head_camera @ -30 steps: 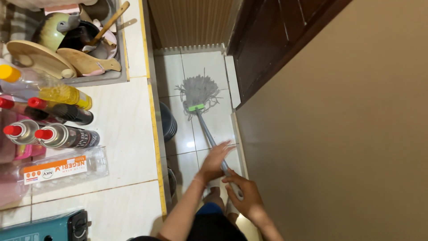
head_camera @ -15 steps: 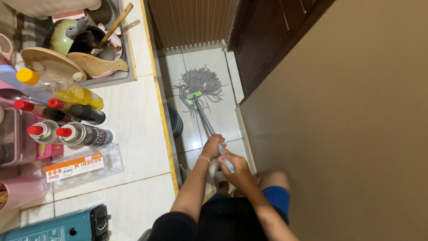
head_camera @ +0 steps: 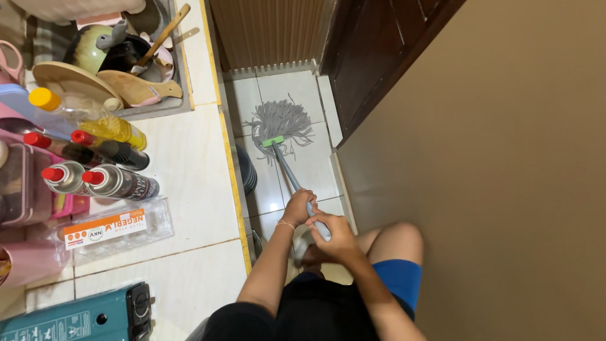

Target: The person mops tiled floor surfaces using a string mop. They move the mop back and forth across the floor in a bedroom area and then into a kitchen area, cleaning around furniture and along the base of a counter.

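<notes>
- Mop [head_camera: 285,140]: grey string head lies spread on the white floor tiles [head_camera: 315,167] at the far end of the narrow passage, near the ribbed door [head_camera: 271,31]; green clamp joins it to the grey handle [head_camera: 291,177], which slants back toward me.
- Left hand [head_camera: 299,207] sits further down the handle, fingers curled around it. I read this as the guiding grip, steering the head.
- Right hand [head_camera: 338,235] is closed around the handle's near end, just behind the left and touching it; placed there, it likely supplies the push.
- Two hands close together keep the shaft low and angled, so the strings lie flat on the tile.
- Right knee is raised near the beige wall [head_camera: 492,189], blue shorts showing.
- Beside the passage, a tiled counter [head_camera: 183,170] carries red-capped bottles [head_camera: 107,180], a yellow-capped oil bottle [head_camera: 88,120] and a sink [head_camera: 180,76] heaped with dishes, well apart from both hands.
</notes>
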